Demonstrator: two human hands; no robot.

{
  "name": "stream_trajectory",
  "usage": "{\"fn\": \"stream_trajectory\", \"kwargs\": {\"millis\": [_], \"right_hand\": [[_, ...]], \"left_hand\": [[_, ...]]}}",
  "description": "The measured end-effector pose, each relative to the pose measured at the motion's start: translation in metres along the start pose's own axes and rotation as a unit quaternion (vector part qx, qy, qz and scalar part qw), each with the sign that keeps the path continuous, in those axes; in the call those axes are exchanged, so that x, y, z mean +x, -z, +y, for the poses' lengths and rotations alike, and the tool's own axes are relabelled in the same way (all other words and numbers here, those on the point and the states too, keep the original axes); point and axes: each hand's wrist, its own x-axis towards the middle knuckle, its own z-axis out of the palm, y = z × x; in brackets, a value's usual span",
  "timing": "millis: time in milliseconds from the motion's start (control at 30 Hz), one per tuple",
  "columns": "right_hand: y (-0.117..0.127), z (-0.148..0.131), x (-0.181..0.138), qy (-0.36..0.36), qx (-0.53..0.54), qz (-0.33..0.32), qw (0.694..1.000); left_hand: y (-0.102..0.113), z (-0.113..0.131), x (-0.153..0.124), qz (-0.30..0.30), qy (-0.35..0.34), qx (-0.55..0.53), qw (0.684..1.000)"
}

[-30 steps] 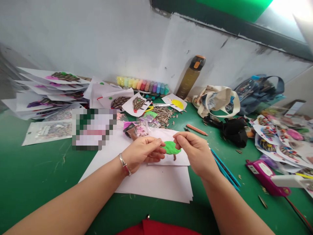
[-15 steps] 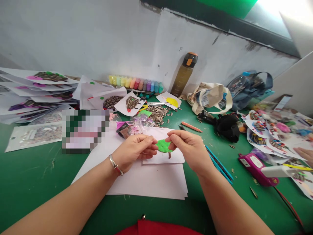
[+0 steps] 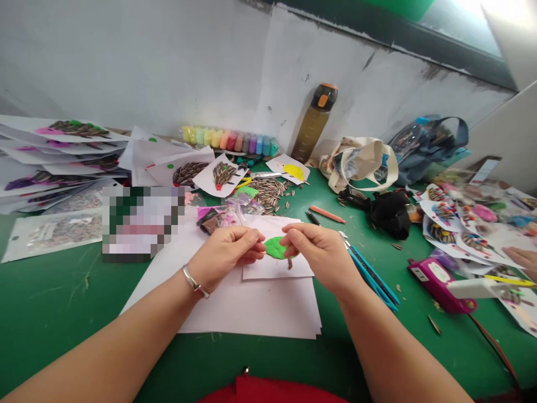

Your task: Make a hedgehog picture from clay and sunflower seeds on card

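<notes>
A flat green oval of modelling clay (image 3: 275,248) appears to lie on a small white sheet (image 3: 268,271), a short brown strip below its right side. My left hand (image 3: 232,246) is closed in a pinch at the oval's left end. Opposite it, my right hand (image 3: 316,249) also pinches and covers the oval's right end. Whatever is between the fingertips of either hand is hidden or too small to name. Larger white paper (image 3: 251,313) lies underneath the small sheet.
Sunflower seeds (image 3: 271,196), clay bags (image 3: 229,140) and a bottle (image 3: 312,126) stand or lie behind. Blue tools (image 3: 373,274) and a purple device (image 3: 438,282) are on the right. Seed pictures (image 3: 62,151) are stacked left. Another person's hand (image 3: 522,260) shows at the right edge.
My hands stay in nearly the same pinching pose over the green clay, with the right fingertips shifted slightly left. The whole view has moved a little.
</notes>
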Motion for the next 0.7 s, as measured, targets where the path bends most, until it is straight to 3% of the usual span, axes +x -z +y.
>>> {"fn": "stream_trajectory", "kwargs": {"millis": [100,267,533,700], "right_hand": [[0.002,-0.002,-0.001,0.002,-0.017,-0.014,1.000],[-0.001,0.003,0.000,-0.016,0.044,-0.012,0.999],[-0.003,0.002,0.002,-0.019,-0.037,-0.016,0.999],[-0.005,0.009,0.005,-0.023,0.007,-0.001,1.000]], "left_hand": [[0.000,-0.002,0.001,-0.002,-0.010,0.008,1.000],[0.001,-0.002,0.002,-0.001,-0.017,0.007,1.000],[0.003,-0.001,0.003,0.004,-0.027,0.001,1.000],[0.002,-0.003,0.004,0.007,-0.026,0.004,1.000]]}}
